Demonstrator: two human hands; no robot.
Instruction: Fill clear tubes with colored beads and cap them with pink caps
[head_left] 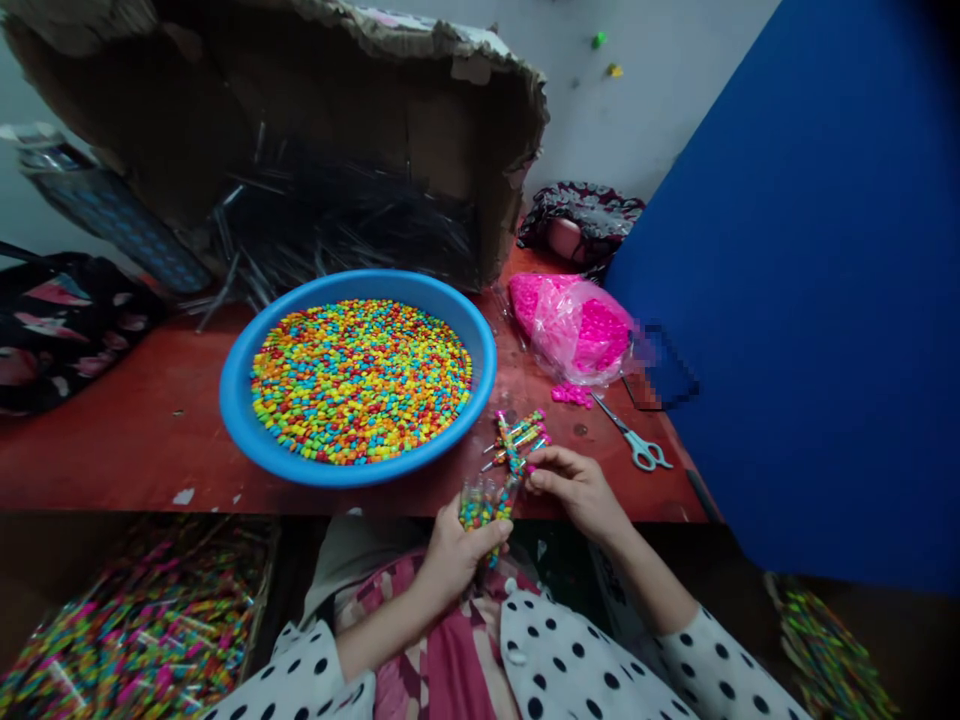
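Note:
My left hand point(454, 555) grips a clear plastic tube point(480, 510) packed with multicoloured beads, low over the table's front edge. My right hand point(574, 490) pinches the upper part of that tube between its fingers. Just beyond, several thin bead-filled tubes point(516, 442) lie in a bunch on the red table point(150, 435), partly behind my fingers. A blue plastic basin point(238, 420) full of multicoloured beads point(360, 380) stands to the left of my hands. Steel scissors with pale green handles point(637, 445) lie to the right of my right hand.
A pink-filled plastic bag point(570, 330) with spilled pink beads point(571, 395) sits behind the scissors. A torn cardboard box point(420, 130) holds dark straws point(337, 225). A blue board point(787, 280) walls the right side. Bagged bead tubes point(142, 620) lie below the table at left.

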